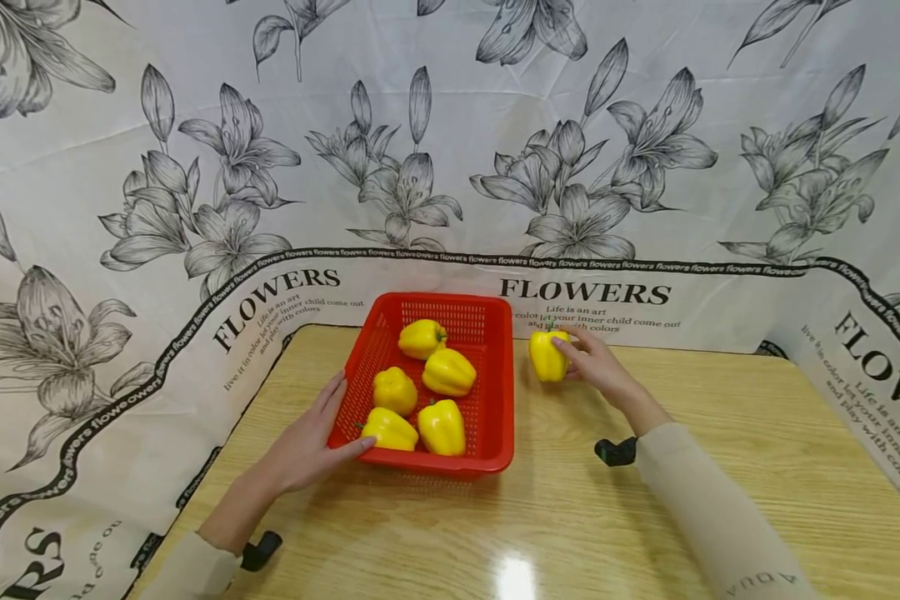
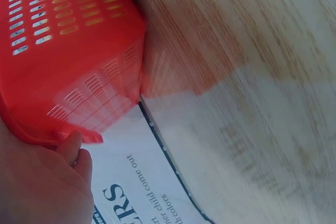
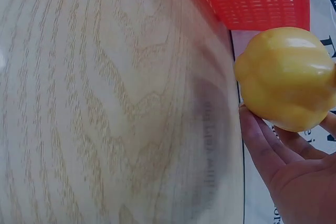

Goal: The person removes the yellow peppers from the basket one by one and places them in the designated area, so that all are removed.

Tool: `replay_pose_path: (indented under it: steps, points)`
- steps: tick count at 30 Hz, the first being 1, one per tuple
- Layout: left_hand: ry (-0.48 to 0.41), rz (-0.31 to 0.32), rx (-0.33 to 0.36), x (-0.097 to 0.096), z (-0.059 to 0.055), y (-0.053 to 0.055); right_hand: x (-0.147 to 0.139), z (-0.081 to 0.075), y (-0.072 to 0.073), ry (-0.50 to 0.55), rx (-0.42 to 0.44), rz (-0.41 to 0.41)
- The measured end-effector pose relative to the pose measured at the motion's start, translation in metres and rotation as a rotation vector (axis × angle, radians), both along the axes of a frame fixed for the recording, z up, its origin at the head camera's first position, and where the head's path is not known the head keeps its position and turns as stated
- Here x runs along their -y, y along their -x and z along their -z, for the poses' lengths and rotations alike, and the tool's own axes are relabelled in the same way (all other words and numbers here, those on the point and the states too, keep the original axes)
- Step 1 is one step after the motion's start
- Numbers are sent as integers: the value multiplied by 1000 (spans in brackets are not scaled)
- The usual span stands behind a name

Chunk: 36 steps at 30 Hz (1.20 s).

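A red plastic basket [image 1: 501, 392] with slotted walls stands on the table and holds several yellow bell peppers [image 1: 448, 372]. My left hand [image 1: 303, 442] grips its front left corner, thumb over the front rim and fingers along the left side. In the left wrist view, those fingers [image 2: 72, 149] lie against the outside of the rim. To the right of the basket, my right hand [image 1: 600, 367] holds one more yellow bell pepper [image 1: 547, 357], apart from the basket. The right wrist view shows this pepper [image 3: 286, 80] between thumb and fingers, above its shadow.
A light wood table [image 1: 555, 508] lies under everything. White cloth printed with flowers and lettering [image 1: 585, 290] hangs along the back and both sides. Black bands with small dark blocks sit at both wrists, one block [image 1: 615, 452] beside the right sleeve.
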<state>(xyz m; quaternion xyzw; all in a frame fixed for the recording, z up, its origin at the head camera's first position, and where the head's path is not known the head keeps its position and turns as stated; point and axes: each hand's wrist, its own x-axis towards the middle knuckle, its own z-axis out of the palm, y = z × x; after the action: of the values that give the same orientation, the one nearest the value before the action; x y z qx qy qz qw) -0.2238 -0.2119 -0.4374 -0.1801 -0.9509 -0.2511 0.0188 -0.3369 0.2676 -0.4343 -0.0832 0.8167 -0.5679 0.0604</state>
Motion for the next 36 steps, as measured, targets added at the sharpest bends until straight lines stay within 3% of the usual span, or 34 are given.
replay_pose_path:
  steps: [14,36]
  points:
    - [7,-6,14,1,4,1,4,19,8,-4,57,28]
    - [-4,-8,1,1,4,1,7,25,20,-49,79,15]
